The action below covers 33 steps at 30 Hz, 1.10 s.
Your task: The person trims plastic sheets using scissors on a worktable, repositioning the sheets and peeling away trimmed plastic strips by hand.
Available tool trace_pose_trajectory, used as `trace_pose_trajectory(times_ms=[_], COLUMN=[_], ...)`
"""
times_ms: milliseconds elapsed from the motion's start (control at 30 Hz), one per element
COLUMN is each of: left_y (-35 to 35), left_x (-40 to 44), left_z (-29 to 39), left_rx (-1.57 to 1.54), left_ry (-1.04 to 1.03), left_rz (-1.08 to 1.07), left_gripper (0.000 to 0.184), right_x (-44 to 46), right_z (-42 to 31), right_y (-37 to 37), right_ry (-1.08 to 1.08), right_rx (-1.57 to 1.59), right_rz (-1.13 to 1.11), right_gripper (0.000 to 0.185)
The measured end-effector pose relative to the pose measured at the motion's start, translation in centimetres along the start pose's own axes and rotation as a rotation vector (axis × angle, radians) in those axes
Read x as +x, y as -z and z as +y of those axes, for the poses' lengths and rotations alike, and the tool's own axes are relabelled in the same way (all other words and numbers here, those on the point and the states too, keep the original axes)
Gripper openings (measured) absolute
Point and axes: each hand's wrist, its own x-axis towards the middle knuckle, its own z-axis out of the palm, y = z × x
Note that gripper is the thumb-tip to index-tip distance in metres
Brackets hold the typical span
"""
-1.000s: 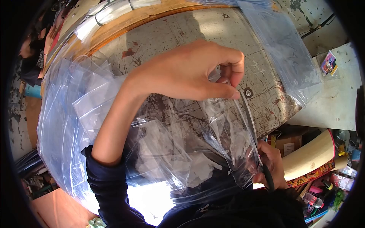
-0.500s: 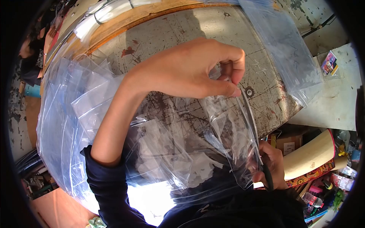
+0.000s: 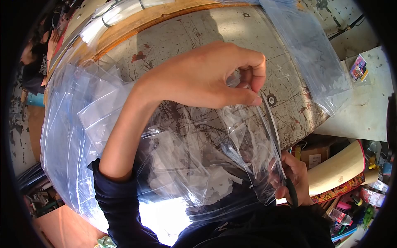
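Note:
My left hand [image 3: 206, 76] arches over the table from the left, thumb and fingertips pinched on the top end of a clear plastic bag [image 3: 252, 144]. The crinkled plastic hangs from that pinch toward my body. At the lower right, my right hand [image 3: 297, 180] grips scissors [image 3: 273, 128] by their dark handle. Their long blades point up and away, lying along the bag's right edge, with the tips just beside my left fingertips. Whether the blades are parted is hard to make out. Part of my right hand shows through the plastic.
Clear plastic sheets [image 3: 66, 136] pile up at the left. More plastic [image 3: 308, 49] lies over the far right of the worn, scratched table [image 3: 182, 37]. A cream roll [image 3: 339, 169] and a cluttered bottle [image 3: 341, 217] area are at the lower right. Another person's hand [image 3: 53, 37] is at the far left.
Hardly anything differs. The scissor blades have shifted slightly near my left fingertips, while both hands keep almost the same places.

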Motion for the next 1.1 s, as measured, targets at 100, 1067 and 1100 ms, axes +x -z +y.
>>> trace_pose_trajectory(times_ms=[100,1067,1100], left_y=[0.16,0.62,0.63], left_x=[-0.15,-0.16,-0.16], left_z=[-0.11,-0.38,-0.36], left_rx=[0.001,0.02,0.02], left_ry=[0.003,-0.136,-0.136], left_rz=[-0.008,0.032,0.031], left_gripper=[0.016,0.015,0.015], right_x=[-0.06,-0.04,-0.07], right_z=[0.21,0.4,0.55], right_y=[0.26,0.74,0.84], right_ry=[0.009,0.027,0.03], right_rx=[-0.052,-0.089,-0.124], right_rz=[-0.011,-0.059,-0.063], right_gripper=[0.07,0.072,0.072])
